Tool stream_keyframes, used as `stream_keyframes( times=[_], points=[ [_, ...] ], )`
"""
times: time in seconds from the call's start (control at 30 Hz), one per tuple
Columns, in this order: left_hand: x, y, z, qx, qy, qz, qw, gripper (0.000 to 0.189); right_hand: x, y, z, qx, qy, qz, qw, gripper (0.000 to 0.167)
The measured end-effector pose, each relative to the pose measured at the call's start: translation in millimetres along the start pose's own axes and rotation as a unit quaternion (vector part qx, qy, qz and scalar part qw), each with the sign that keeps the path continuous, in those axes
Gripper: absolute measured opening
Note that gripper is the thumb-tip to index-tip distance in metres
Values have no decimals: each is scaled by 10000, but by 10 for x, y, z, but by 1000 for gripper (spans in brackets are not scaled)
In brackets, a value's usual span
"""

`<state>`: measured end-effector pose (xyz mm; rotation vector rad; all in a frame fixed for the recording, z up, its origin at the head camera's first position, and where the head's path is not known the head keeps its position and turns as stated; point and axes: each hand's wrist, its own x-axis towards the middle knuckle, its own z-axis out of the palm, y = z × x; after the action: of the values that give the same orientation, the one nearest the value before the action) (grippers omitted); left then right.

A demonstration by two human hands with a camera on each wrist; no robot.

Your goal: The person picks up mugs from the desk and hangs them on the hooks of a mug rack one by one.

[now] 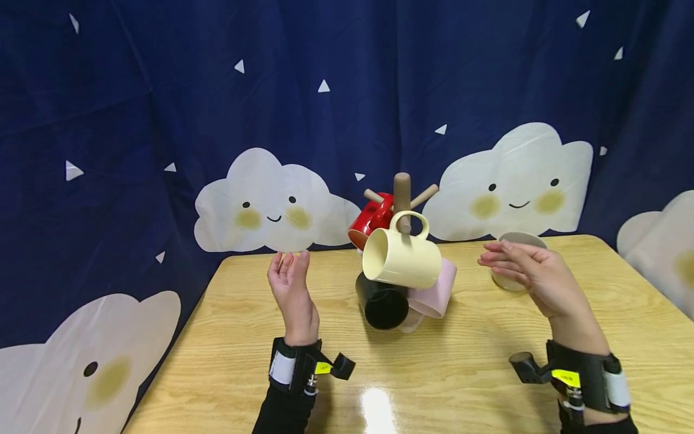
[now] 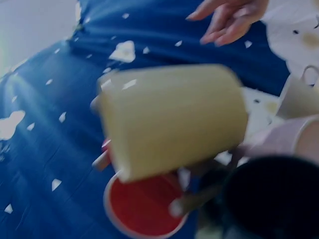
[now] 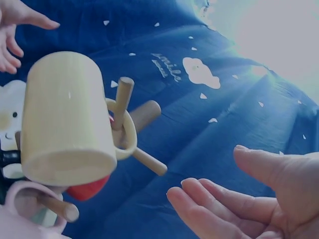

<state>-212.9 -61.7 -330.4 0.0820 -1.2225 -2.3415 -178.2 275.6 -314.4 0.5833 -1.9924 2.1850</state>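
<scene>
My left hand (image 1: 293, 295) is held up left of a wooden mug tree (image 1: 402, 190), fingers relaxed and holding nothing. My right hand (image 1: 537, 277) is over the right side of the table, fingers loosely extended, also holding nothing. A cream mug (image 1: 409, 259) hangs by its handle from a front peg of the tree, its mouth facing left. Behind it hangs a red mug (image 1: 371, 223). Lower down are a black mug (image 1: 385, 306) and a pink mug (image 1: 436, 292). Part of a pale cup (image 1: 523, 239) shows behind my right hand.
The tree stands on a light wooden table (image 1: 444, 374), with bare pegs (image 1: 425, 196) sticking out near its top. A dark blue curtain (image 1: 336, 36) with white clouds hangs behind the table's back edge. Both wrists carry strapped-on cameras.
</scene>
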Motion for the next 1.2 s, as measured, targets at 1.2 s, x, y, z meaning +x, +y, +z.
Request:
stream_keyframes(
  times=[1.2],
  points=[
    [165,0,-317,6515,-3287,1109,6746,35,42,292,9,-6155,-1164,774,7756,40]
  ],
)
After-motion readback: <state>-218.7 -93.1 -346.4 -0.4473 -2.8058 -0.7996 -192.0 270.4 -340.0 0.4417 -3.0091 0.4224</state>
